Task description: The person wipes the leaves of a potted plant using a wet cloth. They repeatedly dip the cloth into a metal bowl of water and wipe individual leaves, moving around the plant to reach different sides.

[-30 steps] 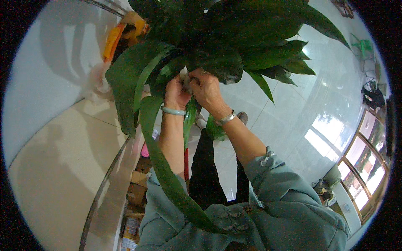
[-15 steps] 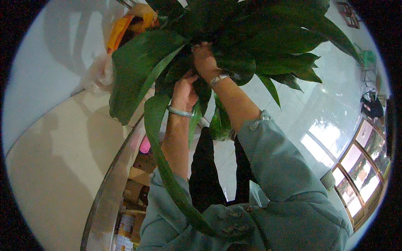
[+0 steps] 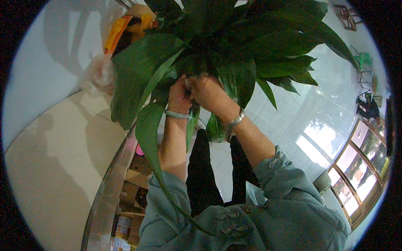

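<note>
A large plant with broad dark green leaves [image 3: 272, 48] fills the upper middle of the head view. My left hand [image 3: 179, 95], with a pale bangle at its wrist, is closed under the leaves, near the base of the plant. Beside it, touching or almost touching, my right hand [image 3: 210, 93] has its fingers curled in at the same spot; a silvery band circles that wrist. Leaves and knuckles hide what the fingertips pinch. One long leaf [image 3: 147, 129] droops over my left forearm toward my jacket.
On the left stands a beige countertop [image 3: 46, 167], above open shelves with boxes and cans [image 3: 122, 226]. A clear plastic bag [image 3: 98, 75] and an orange-yellow item [image 3: 117, 33] lie against the wall. Right are a glossy tiled floor [image 3: 289, 113], a green stool [image 3: 363, 60] and a window [image 3: 360, 171].
My right hand has come down and back from among the leaves to meet my left hand. The left hand has shifted slightly. The drooping leaf has swung a little left.
</note>
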`<state>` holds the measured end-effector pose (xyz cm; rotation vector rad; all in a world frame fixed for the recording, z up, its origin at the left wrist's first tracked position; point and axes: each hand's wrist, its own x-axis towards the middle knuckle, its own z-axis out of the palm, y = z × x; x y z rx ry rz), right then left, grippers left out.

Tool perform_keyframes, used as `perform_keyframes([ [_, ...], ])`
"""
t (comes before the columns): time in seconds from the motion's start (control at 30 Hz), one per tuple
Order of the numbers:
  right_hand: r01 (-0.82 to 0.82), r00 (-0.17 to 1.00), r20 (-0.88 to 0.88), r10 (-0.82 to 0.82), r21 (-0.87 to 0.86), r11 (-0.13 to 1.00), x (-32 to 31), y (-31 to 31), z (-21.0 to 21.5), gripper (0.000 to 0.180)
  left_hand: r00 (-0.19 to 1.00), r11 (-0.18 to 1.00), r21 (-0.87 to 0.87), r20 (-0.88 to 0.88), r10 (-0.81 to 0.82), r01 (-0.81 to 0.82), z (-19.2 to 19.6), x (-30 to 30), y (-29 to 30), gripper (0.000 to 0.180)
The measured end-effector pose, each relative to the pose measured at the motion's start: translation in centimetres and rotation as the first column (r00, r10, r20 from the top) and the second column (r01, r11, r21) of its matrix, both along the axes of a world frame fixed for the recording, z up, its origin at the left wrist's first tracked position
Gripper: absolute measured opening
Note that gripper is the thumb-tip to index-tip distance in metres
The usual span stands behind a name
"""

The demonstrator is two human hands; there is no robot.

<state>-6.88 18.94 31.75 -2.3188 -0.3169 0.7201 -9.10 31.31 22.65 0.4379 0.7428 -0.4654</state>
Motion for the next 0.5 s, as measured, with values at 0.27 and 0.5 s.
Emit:
perform_keyframes([
  [0.27,0.114,0.955,0.295,-0.028,-0.279,0.953,6.4,-0.2,-11.9,0.016,0.999,0.984,0.174,-0.034,-0.024,0.029,4.2,0.6,-1.4,0.041],
  [0.5,0.066,0.984,0.176,-0.033,-0.182,0.981,-0.9,0.5,-4.2,0.018,0.997,0.996,-0.084,-0.077,0.032,-0.038,1.6,0.2,-0.4,0.017],
])
